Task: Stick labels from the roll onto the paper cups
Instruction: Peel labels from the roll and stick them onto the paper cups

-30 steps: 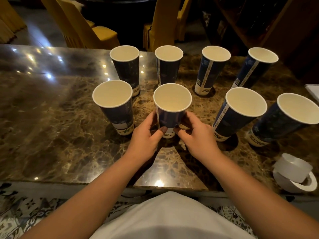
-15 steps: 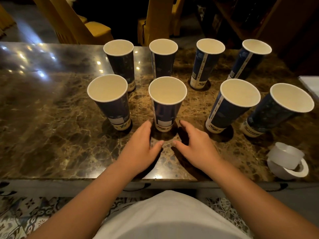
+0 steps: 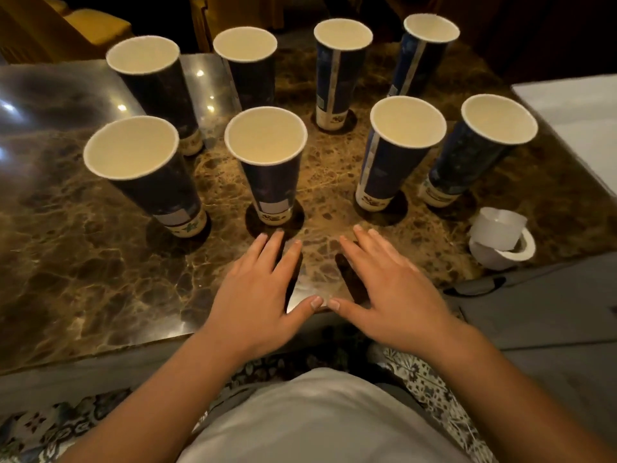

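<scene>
Several tall dark-blue paper cups stand upright in two rows on the marble table (image 3: 83, 279). The front-middle cup (image 3: 272, 175) carries a pale label near its base, and so does the front-left cup (image 3: 157, 182). The front-right cups (image 3: 394, 162) (image 3: 477, 155) show no label on the sides I see. The white label roll (image 3: 500, 238) lies at the table's right front corner. My left hand (image 3: 260, 292) and my right hand (image 3: 390, 289) hover open and empty just in front of the middle cup, thumbs nearly touching.
Yellow chairs (image 3: 83, 25) stand beyond the far edge of the table. A white sheet or surface (image 3: 574, 108) lies at the right. The table's front edge runs just under my wrists, with patterned flooring (image 3: 50, 426) below.
Both hands let go of the front-middle cup and drew back toward me, fingers spreading. The cup now stands free with its label showing. The view tilted downward.
</scene>
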`<state>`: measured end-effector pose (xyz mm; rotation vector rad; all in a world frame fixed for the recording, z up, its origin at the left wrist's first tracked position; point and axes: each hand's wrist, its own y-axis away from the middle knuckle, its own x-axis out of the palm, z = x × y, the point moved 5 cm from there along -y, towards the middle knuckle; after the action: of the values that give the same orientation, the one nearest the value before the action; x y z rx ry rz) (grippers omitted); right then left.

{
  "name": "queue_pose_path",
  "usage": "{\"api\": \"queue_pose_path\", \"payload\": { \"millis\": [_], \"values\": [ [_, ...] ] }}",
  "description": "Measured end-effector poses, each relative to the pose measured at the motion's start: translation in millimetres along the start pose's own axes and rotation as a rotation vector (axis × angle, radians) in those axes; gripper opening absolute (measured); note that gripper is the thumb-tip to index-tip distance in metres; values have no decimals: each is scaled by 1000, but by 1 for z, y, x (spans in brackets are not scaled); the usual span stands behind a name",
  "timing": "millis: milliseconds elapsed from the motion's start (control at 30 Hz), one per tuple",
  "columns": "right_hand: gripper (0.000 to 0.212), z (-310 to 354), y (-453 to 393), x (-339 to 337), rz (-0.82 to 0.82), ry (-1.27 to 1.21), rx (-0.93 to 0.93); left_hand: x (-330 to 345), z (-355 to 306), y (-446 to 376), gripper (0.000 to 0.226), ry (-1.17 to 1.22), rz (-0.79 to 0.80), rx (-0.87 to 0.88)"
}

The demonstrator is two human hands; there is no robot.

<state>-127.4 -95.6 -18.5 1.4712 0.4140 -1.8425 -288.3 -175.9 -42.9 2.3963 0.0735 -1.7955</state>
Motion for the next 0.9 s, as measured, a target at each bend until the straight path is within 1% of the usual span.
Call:
{"api": "queue_pose_path", "payload": {
  "millis": [67,167,267,367,500,567,633,700,733,767,833,900],
  "values": [
    [90,-14,11,-8,-19,-2,28,1,-16,-7,87,20,-3,44],
    [87,-39,25,-18,-46,-20,51,3,-47,-20,84,53,-10,157],
    [80,-67,35,-24,-107,-39,37,7,-86,-38,80,124,-5,234],
    [66,-93,43,-36,-248,-27,-7,8,-125,-62,77,218,-23,275],
    [44,-135,60,-62,-495,-139,-12,9,-170,-95,68,366,-27,315],
    [36,-157,65,-75,-583,-178,-16,10,-189,-112,65,384,-33,314],
    [38,-177,61,-82,-581,-174,-1,13,-205,-128,63,371,-28,286],
    [46,-194,50,-82,-499,-143,7,17,-216,-140,59,332,-9,246],
    [46,-201,45,-81,-458,-131,1,20,-219,-144,55,308,5,233],
    [43,-208,40,-80,-430,-125,-9,22,-222,-148,52,283,20,223],
    [28,-218,35,-80,-415,-119,-46,25,-226,-151,43,260,37,195],
    [15,-226,31,-82,-400,-191,-82,24,-230,-152,37,289,24,160]
  ]
}}
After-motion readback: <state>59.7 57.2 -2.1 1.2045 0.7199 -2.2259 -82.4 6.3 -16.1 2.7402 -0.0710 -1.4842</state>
